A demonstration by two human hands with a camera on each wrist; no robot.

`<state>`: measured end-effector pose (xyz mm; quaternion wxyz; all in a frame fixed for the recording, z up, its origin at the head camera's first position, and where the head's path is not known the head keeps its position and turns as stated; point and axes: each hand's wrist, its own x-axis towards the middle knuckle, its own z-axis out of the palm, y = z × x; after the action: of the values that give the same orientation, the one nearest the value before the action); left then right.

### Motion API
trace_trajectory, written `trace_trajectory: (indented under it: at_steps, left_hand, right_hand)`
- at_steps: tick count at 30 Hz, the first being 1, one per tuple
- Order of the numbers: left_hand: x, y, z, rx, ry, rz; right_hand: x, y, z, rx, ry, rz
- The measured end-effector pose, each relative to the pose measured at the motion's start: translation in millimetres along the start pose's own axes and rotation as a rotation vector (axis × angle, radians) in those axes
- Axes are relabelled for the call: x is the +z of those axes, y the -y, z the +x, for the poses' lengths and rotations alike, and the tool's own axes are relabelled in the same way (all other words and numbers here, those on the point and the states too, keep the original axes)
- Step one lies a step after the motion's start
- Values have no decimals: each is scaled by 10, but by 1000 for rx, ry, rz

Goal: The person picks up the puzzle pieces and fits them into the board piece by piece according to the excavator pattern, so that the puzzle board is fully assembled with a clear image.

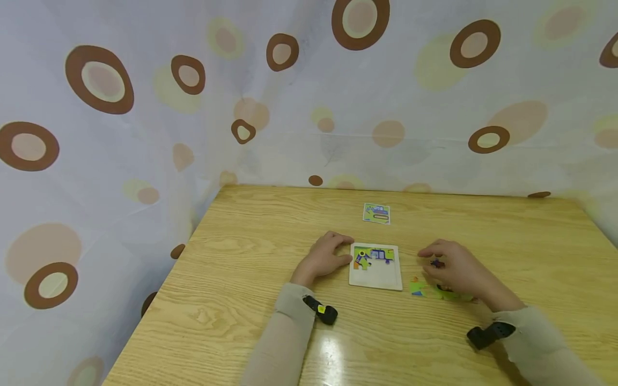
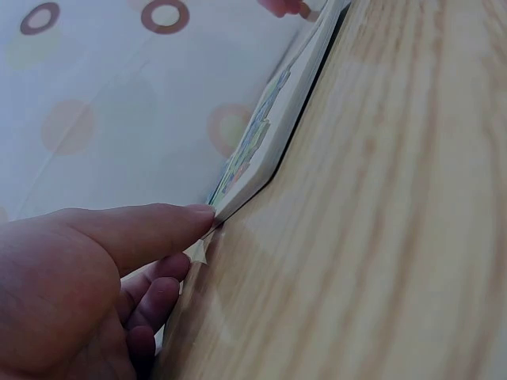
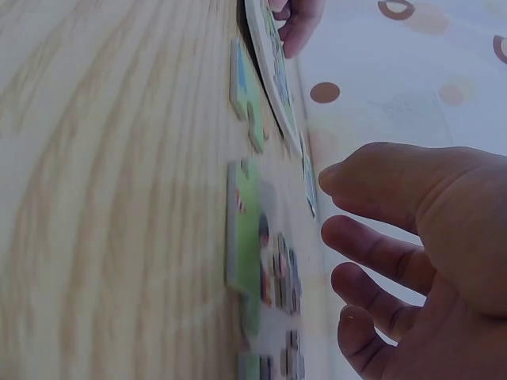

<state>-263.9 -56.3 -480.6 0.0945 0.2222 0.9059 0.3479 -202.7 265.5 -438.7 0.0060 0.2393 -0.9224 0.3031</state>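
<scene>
A white puzzle tray point(image 1: 375, 279) lies on the table, its upper part filled with joined pieces point(image 1: 380, 255) of a blue vehicle picture. My left hand point(image 1: 328, 254) is at the tray's left edge; in the left wrist view its thumb point(image 2: 170, 226) touches a corner of it. To the right of the tray, my right hand point(image 1: 456, 268) hovers over loose puzzle pieces, fingers apart and relaxed. Nothing sits between its thumb and fingers point(image 3: 380, 253) in the right wrist view. A dark piece point(image 1: 436, 263) shows below these fingers, and a green piece point(image 1: 417, 288) lies nearer the tray.
Behind the tray lies a small picture card point(image 1: 376, 213) showing a blue vehicle on green. More green pieces point(image 1: 454, 295) are partly hidden under my right hand. A spotted cloth point(image 1: 299, 96) hangs behind the wooden table point(image 1: 232, 268). Each wrist wears a black strap with a camera.
</scene>
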Motion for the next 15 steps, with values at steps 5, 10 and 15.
trace_trajectory:
  at_steps: [5, 10, 15]
  left_hand:
    - [-1, -4, -4, -1, 2, -5]
    - [-10, -22, -10, -9, 3, -17]
    - [-18, -47, -22, -12, 3, -19]
  right_hand:
    - [-65, -104, -70, 27, 23, 2]
    - [-101, -239, -124, -7, 26, -29]
    - [-131, -300, -161, -7, 41, -12]
